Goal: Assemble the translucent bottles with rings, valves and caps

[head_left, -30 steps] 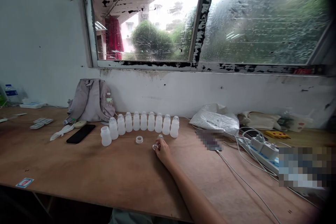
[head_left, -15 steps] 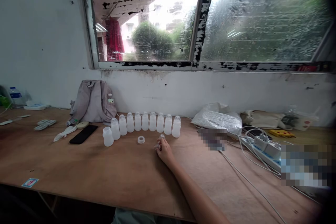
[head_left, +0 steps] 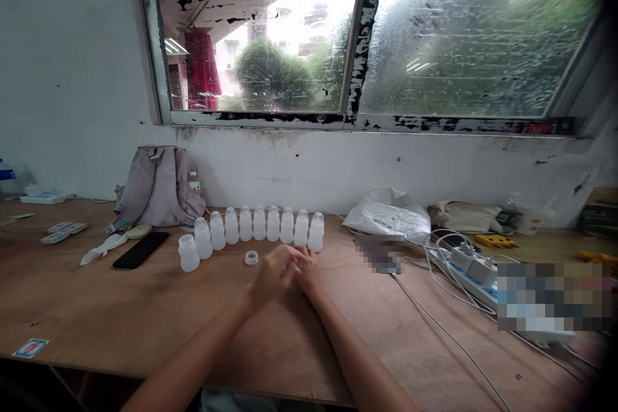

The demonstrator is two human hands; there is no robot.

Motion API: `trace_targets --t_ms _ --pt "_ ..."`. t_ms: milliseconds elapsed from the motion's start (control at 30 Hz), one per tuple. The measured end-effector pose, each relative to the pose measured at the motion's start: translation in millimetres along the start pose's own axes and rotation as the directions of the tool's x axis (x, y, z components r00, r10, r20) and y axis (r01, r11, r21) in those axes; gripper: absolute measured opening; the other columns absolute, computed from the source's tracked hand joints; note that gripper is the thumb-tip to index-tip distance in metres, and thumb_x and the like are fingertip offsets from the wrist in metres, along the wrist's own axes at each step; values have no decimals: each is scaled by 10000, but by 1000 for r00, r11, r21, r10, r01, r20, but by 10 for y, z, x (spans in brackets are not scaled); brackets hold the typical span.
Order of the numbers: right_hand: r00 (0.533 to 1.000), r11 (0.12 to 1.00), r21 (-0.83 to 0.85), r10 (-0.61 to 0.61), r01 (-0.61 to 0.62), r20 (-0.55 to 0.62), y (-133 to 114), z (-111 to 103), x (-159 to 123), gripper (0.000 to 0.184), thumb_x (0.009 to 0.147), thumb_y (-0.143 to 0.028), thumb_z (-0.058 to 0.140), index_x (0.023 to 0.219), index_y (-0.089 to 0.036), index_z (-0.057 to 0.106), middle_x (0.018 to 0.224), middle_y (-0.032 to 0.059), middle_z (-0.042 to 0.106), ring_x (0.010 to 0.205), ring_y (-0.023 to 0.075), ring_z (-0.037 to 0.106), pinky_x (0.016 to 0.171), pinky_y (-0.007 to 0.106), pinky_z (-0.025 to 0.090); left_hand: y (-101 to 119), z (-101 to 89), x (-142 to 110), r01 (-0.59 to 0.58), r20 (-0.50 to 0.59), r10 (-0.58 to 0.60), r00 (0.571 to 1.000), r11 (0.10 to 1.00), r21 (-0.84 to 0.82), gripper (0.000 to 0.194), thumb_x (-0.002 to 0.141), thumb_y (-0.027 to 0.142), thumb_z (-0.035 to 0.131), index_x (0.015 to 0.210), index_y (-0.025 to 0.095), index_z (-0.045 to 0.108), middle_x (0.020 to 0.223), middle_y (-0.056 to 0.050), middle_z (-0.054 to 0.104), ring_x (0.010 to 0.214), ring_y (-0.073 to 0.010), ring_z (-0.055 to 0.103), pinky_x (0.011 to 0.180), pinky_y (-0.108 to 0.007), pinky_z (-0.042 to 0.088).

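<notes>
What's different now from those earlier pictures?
The left hand has come in from the lower left and now meets the right hand. The clear piece seen earlier in the right hand is now hidden, so I can't tell whether either hand holds it. The row of capped bottles, the open bottle and the ring stayed put.

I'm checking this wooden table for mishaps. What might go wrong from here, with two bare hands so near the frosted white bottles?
The left hand and right hand are close together just in front of the row's right end, so a slip might topple the frosted white, clear-topped bottle there.

The small, round, whitish translucent ring lies loose beside the left hand and could get brushed away.
</notes>
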State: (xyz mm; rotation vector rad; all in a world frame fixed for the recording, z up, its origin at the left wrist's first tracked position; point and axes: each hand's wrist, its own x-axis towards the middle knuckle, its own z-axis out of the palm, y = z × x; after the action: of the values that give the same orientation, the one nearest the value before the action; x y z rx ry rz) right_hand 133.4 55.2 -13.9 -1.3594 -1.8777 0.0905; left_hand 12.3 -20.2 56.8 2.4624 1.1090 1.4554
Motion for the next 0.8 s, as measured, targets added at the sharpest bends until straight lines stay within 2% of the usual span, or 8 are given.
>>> trace_targets --t_ms 33,67,200,300,433,600,700,800 --pt "1000 1000 -15 -4 4 18 10 -9 9 506 649 -76 446 1118 -260 493 1074 67 477 990 218 446 808 320 358 -201 -91 32 180 -38 -176 984 974 138 235 851 182 331 919 213 553 896 -27 590 856 -136 553 795 -281 448" --pt "999 999 -32 -7 8 39 16 -13 15 544 638 -70 462 1138 -284 490 1133 63 453 1044 228 417 839 333 341 -398 -167 21 258 -64 -250 966 948 188 240 840 174 337 957 202 544 945 -42 579 890 -148 543 807 -294 439" --pt "993 997 -72 -18 27 121 21 -1 18 577 639 -71 485 1151 -336 493 1244 36 402 1146 243 336 900 374 285 -1023 -287 -206 405 -61 -406 912 862 304 248 772 248 462 1001 189 538 1018 -72 551 982 -212 495 846 -353 389" --pt "995 996 -85 42 -34 88 11 -21 2 513 674 -92 463 1147 -287 497 1163 64 477 1088 240 389 877 375 296 -1221 -260 -334 441 3 -476 880 818 369 332 733 350 525 1038 220 524 1011 -48 581 966 -221 502 815 -345 388" --pt "978 957 -205 200 -207 -56 -12 -128 -20 414 703 -123 458 1097 -225 534 1143 131 476 1049 299 397 828 420 286 -1256 -252 -381 466 12 -526 850 763 448 353 741 385 503 1062 238 503 1015 -43 596 983 -227 493 837 -365 348" --pt "980 956 -260 93 -137 -175 -86 -210 -27 349 714 -99 446 1036 -176 557 1153 142 454 1071 287 367 842 392 260 -1174 -315 -378 500 -114 -523 845 695 516 363 776 358 447 1082 168 488 1075 -123 543 1026 -279 442 866 -436 295" --pt "989 969 -228 62 -91 -131 -147 -163 -41 261 728 -87 424 916 -171 584 972 121 531 945 252 429 798 363 279 -1046 -279 -336 399 -76 -422 903 761 512 296 797 336 430 1047 197 507 1073 -73 539 1028 -221 442 900 -359 289" --pt "999 985 -174 12 -4 42 -199 -81 -82 196 733 -97 421 741 -175 600 824 88 557 840 217 462 751 331 295 -893 -165 -283 283 5 -327 945 826 488 182 802 330 438 898 234 560 952 -10 579 948 -163 484 881 -286 312"
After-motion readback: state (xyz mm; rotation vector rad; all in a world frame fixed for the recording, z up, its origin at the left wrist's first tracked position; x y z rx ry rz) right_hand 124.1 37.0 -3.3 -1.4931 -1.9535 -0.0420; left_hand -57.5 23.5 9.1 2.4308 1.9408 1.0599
